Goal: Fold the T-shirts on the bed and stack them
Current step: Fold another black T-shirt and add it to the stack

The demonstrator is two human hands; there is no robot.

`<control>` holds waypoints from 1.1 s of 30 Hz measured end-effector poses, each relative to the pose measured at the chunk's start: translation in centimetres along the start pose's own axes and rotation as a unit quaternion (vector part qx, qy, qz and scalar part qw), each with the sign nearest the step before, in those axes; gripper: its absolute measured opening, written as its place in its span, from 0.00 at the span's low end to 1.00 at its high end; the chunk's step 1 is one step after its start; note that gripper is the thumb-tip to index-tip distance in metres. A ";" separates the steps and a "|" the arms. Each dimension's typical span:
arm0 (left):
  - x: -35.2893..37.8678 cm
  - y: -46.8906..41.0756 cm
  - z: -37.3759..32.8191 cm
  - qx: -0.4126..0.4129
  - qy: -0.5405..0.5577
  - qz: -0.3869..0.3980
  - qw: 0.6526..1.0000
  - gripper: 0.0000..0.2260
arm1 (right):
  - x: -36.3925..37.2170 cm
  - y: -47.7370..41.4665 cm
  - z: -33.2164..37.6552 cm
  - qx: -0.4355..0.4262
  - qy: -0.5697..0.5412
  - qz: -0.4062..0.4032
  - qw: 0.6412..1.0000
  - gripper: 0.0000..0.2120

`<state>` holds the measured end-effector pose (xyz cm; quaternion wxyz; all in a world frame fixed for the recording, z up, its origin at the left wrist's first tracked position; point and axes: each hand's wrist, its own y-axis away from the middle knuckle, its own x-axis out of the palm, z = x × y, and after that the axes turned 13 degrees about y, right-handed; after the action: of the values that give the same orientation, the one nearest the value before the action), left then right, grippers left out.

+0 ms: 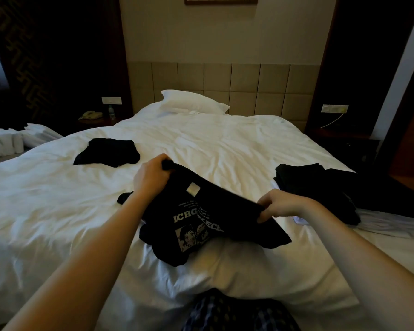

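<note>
A black T-shirt (pixel 225 211) with a white printed graphic hangs crumpled over the white bed (pixel 58 211) in front of me. My left hand (pixel 151 174) grips its top edge on the left, and my right hand (pixel 280 205) pinches the same edge on the right, so the neck label shows between them. A folded black T-shirt (pixel 108 152) lies further back on the left of the bed. A heap of dark garments (pixel 320 187) sits at the bed's right edge.
A white pillow (pixel 191 102) leans at the padded headboard. White bedding (pixel 10 139) is piled at far left. Dark nightstands flank the bed, the left one bearing a phone (pixel 91 115) and a bottle. Pale cloth (pixel 380 223) lies under the dark heap.
</note>
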<state>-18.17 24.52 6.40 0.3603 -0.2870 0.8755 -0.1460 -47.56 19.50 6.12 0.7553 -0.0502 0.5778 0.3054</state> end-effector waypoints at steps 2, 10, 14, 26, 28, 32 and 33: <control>-0.9 -0.4 0.7 -0.009 0.039 -0.001 0.999 0.07 | -0.3 0.2 0.3 -0.004 -0.182 -0.081 0.980 0.03; -1.8 -1.1 -0.7 -0.011 0.110 0.013 0.994 0.09 | -2.3 0.5 3.4 -0.054 -0.277 -0.194 0.940 0.03; -2.2 -2.1 -2.3 -0.008 0.113 0.013 0.993 0.10 | -3.5 0.3 4.2 -0.023 -0.278 -0.252 0.927 0.06; -2.9 -4.8 -5.9 0.052 0.171 0.097 0.979 0.13 | -7.7 1.0 4.3 0.025 -0.307 -0.191 0.932 0.11; -3.5 -5.6 -5.7 0.047 0.162 0.117 0.979 0.16 | -8.2 1.2 3.6 0.036 -0.223 -0.207 0.952 0.07; -4.9 -6.5 -5.1 0.019 0.119 0.154 0.981 0.19 | -8.6 1.2 2.5 0.112 -0.225 -0.323 0.912 0.05; -5.2 -6.5 -4.9 0.011 0.107 0.168 0.980 0.18 | -8.7 1.2 2.3 0.120 -0.231 -0.344 0.902 0.05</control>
<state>-16.11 22.73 15.71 0.2875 -0.1150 0.9429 -0.1230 -47.52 17.92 15.02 0.9259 -0.0826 0.3663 -0.0421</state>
